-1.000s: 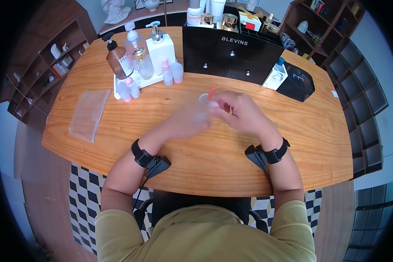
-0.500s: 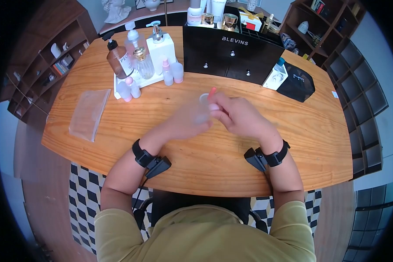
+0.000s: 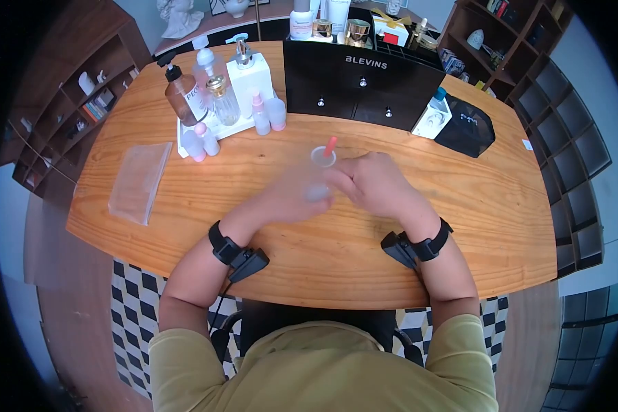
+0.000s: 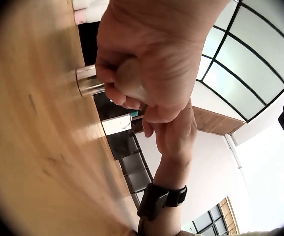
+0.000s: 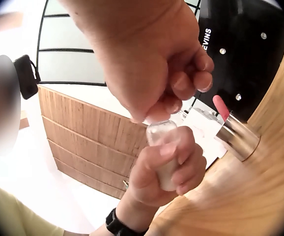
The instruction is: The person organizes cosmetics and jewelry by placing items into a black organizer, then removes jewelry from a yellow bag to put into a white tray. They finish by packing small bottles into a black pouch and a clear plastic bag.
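The left hand (image 3: 288, 193) grips a small translucent bottle (image 3: 316, 191), its fingers curled round the body; in the left wrist view the bottle (image 4: 131, 79) is partly covered by the palm. The right hand (image 3: 379, 184) is at the bottle's top. In the right wrist view, the right hand (image 5: 142, 64) pinches there with thumb and finger, hiding what is between them, while the left hand (image 5: 190, 169) holds the bottle (image 5: 167, 169) below. Just beyond the hands a shiny metal cup (image 5: 244, 141) stands on the table, with a pink-red stick (image 5: 221, 106) leaning in it.
A white tray (image 3: 239, 126) of pump bottles and small pink-capped bottles stands back left. Behind the hands is a black drawer box (image 3: 360, 96) topped with cosmetics. A white box (image 3: 432, 121) and black pouch (image 3: 468, 129) lie right; a clear pouch (image 3: 139, 182) lies left.
The right hand has turned over the bottle's top, and the pink part seen between its fingers is now hidden. More of the cup's rim shows. The left hand keeps its grip.
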The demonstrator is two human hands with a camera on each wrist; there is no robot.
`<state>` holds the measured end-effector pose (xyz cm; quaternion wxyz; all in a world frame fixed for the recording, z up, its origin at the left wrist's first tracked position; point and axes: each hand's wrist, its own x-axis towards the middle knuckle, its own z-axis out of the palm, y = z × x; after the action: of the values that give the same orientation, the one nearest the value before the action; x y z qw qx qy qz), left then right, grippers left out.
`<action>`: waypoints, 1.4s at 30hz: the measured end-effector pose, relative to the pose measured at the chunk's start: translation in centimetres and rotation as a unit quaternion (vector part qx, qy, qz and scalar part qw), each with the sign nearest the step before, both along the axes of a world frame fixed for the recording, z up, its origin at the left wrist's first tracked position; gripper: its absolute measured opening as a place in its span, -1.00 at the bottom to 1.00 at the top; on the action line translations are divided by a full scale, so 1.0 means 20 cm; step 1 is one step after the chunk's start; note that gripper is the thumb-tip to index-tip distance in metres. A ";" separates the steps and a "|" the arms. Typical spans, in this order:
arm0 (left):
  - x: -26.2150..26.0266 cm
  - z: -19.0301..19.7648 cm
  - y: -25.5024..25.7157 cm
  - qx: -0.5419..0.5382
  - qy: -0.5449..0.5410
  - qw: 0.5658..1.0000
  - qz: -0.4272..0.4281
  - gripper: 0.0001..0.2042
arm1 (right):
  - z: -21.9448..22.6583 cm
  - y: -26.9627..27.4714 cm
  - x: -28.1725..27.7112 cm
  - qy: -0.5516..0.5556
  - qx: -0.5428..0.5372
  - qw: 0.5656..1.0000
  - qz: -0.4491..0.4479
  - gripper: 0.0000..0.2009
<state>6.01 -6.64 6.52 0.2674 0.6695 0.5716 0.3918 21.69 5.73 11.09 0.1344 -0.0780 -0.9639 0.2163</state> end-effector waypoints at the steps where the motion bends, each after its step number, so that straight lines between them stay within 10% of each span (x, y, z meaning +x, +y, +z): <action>1: 0.00 0.00 0.00 -0.010 -0.002 1.000 0.014 -0.75 | -0.01 0.01 0.00 0.000 -0.014 1.000 0.009 -0.67; 31: 0.05 0.07 -0.03 -0.017 -0.032 0.998 -0.048 -0.68 | -0.06 -0.10 -0.06 0.212 0.049 0.975 -0.043 -0.62; 42: 0.10 0.12 -0.04 -0.003 0.076 0.995 0.067 -0.63 | -0.10 -0.15 -0.09 0.258 -0.056 0.955 -0.135 -0.63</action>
<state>7.97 -7.49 8.93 0.1982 0.6567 0.6349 0.3555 19.90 2.71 9.19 0.4022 -0.1561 -0.8631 0.2625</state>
